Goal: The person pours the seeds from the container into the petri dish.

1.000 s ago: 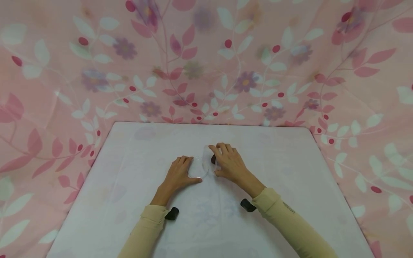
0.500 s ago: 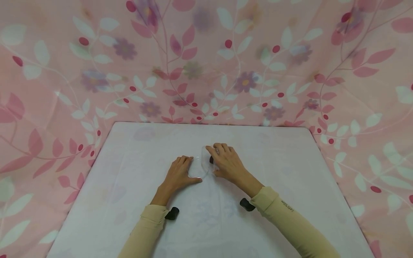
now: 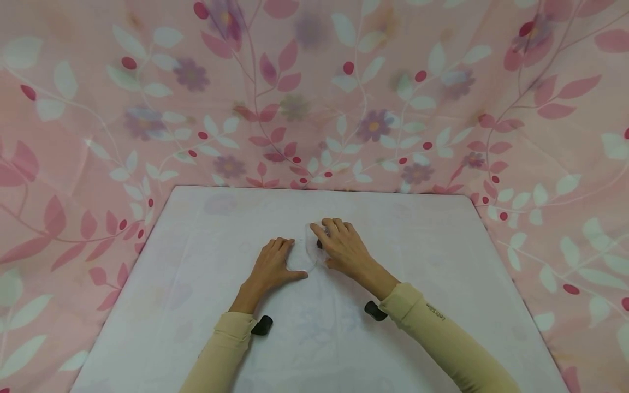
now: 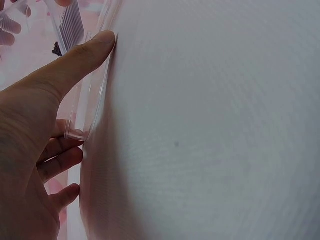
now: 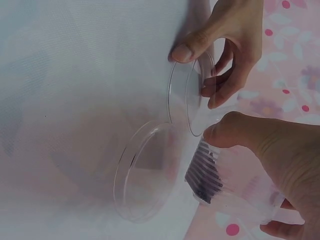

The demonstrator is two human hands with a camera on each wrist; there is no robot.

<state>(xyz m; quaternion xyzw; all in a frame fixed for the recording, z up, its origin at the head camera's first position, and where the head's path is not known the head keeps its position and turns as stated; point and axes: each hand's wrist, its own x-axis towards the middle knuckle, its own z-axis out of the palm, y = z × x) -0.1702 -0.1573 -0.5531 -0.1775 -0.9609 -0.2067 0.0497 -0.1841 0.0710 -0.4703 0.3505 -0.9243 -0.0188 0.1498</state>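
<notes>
A clear, shallow round dish like a petri dish lies on the white tabletop. My left hand grips it from the side, thumb at the near edge and fingers at the far edge. Just to the right, my right hand holds a clear plastic cup tipped over, its round mouth turned toward the dish. The cup's wall is ribbed where dark matter shows through it. In the left wrist view the dark matter looks rough and grainy. My right fingers hide part of the cup.
The white-covered table ends at a pink flowered cloth hanging behind it and on both sides. Black wrist devices stick out by the left cuff and the right cuff, low over the table.
My right hand has shifted slightly left with the cup, bringing its mouth further over the dish. The dark matter has moved left with it. My left hand and the dish stay put.
</notes>
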